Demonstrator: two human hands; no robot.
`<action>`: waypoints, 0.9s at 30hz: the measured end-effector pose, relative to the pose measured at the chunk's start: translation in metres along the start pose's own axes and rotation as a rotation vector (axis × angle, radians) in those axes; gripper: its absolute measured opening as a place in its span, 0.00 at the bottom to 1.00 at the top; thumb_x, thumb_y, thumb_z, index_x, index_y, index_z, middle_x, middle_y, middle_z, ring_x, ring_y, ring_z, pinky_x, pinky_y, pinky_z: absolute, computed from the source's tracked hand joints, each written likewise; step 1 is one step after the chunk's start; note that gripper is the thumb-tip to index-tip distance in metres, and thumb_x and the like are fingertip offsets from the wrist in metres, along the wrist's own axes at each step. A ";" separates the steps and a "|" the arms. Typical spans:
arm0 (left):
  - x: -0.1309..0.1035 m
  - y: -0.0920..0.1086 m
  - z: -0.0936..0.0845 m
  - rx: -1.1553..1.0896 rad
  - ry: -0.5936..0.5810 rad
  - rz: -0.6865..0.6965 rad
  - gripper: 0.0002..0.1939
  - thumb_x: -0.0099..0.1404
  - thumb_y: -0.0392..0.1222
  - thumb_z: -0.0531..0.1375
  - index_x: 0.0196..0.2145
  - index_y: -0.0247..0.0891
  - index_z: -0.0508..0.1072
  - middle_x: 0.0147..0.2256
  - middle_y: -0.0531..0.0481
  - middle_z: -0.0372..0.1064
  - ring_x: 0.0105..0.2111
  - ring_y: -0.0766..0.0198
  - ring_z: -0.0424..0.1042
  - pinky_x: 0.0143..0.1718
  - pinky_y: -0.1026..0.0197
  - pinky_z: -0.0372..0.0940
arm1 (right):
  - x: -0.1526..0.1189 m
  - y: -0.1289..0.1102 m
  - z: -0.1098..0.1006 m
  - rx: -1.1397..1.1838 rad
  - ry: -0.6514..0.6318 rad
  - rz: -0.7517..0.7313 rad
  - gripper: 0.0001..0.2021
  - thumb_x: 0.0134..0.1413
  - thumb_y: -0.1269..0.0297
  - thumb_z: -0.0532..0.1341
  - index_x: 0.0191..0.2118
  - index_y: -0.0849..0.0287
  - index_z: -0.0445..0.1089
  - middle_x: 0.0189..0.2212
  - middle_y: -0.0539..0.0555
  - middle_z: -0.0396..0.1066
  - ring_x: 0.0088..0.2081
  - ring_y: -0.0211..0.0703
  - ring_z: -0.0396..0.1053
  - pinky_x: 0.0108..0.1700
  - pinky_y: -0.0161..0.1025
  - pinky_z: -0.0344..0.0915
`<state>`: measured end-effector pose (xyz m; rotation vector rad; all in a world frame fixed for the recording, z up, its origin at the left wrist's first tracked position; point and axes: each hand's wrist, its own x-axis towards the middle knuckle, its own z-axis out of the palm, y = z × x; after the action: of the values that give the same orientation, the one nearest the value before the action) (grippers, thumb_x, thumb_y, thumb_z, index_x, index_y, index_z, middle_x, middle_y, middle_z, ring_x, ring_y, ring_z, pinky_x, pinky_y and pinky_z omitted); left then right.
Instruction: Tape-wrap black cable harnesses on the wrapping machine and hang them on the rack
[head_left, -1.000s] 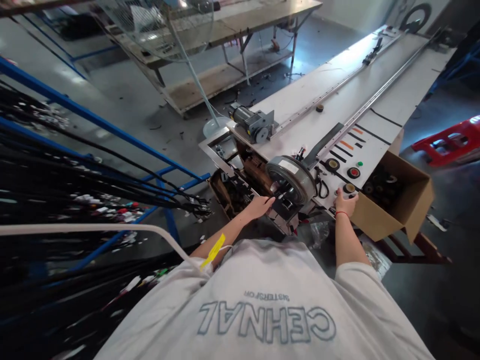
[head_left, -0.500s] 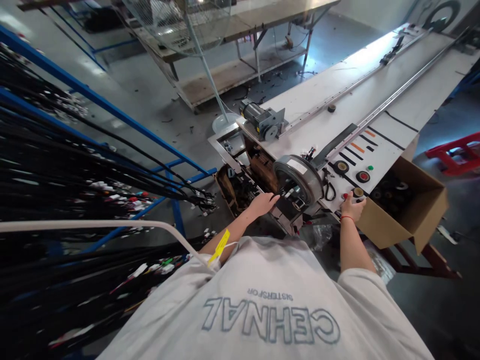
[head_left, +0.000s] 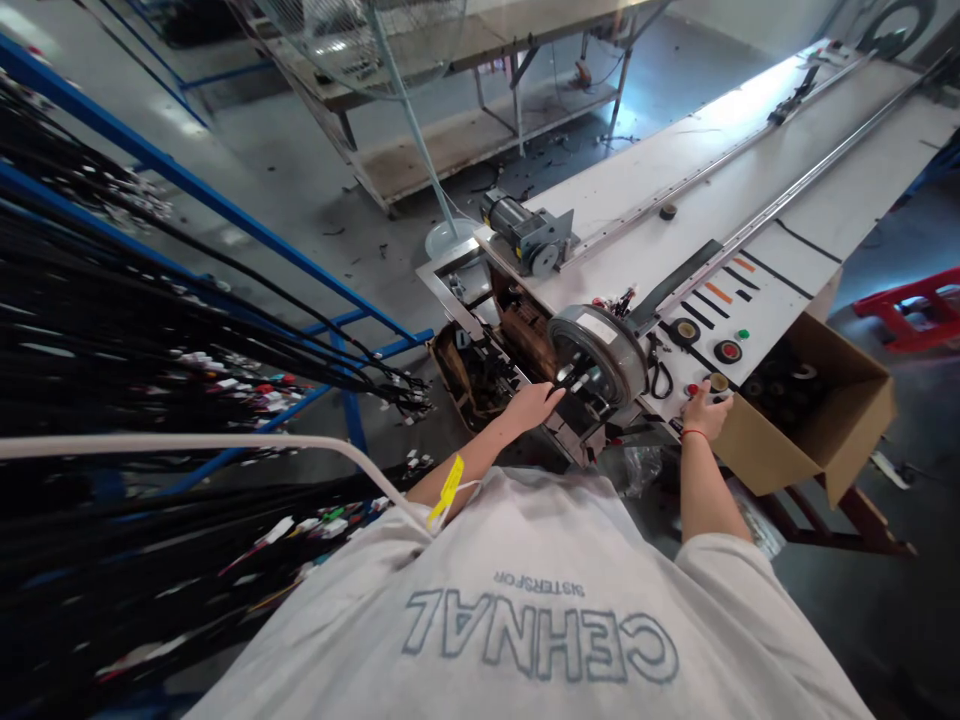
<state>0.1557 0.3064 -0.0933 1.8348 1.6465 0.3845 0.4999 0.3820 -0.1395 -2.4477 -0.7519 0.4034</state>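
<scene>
My left hand is closed at the near side of a grey ring-shaped taping machine, its fingertips on a dark strand too small to make out. My right hand lies at the table's near corner, fingers partly spread, beside a red button and against a tape roll. Another tape roll and a red-centred round knob sit farther up. Black-handled scissors lie between the ring and the rolls.
A cardboard box stands right of the table. A motor is mounted behind the ring. Black cable bundles hang on a blue rack at left. A fan pole stands behind.
My left hand has shifted slightly right and up, closer to the ring. My right hand stays almost in place by the tape roll. The view has moved a little.
</scene>
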 end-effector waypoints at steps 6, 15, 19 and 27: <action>-0.038 -0.045 -0.001 -0.319 -0.081 0.045 0.20 0.72 0.53 0.47 0.30 0.38 0.67 0.23 0.52 0.67 0.26 0.62 0.67 0.33 0.62 0.61 | 0.005 0.004 0.002 -0.013 -0.010 -0.028 0.44 0.56 0.43 0.60 0.69 0.66 0.49 0.60 0.73 0.61 0.60 0.68 0.62 0.60 0.59 0.59; -0.036 -0.033 0.013 -0.298 0.089 0.003 0.20 0.72 0.54 0.46 0.28 0.39 0.64 0.25 0.50 0.65 0.29 0.60 0.67 0.35 0.60 0.60 | 0.006 0.006 0.003 -0.003 -0.001 -0.050 0.44 0.56 0.43 0.60 0.69 0.67 0.49 0.60 0.72 0.62 0.60 0.66 0.62 0.60 0.58 0.60; -0.035 -0.026 0.015 -0.339 0.083 0.031 0.20 0.72 0.53 0.46 0.28 0.39 0.65 0.26 0.50 0.68 0.31 0.60 0.69 0.38 0.60 0.61 | 0.004 0.004 0.002 0.002 0.006 -0.047 0.43 0.56 0.43 0.60 0.68 0.67 0.50 0.60 0.73 0.62 0.60 0.66 0.63 0.60 0.58 0.59; -0.038 -0.045 0.026 -0.584 -0.007 -0.049 0.26 0.70 0.61 0.45 0.36 0.36 0.70 0.23 0.53 0.63 0.26 0.63 0.63 0.31 0.61 0.61 | 0.002 0.003 0.001 0.017 0.001 -0.066 0.44 0.55 0.41 0.60 0.68 0.67 0.50 0.60 0.74 0.61 0.60 0.66 0.62 0.60 0.58 0.59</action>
<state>0.1291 0.2638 -0.1338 1.3516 1.3786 0.7467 0.5020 0.3815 -0.1422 -2.4000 -0.8225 0.3814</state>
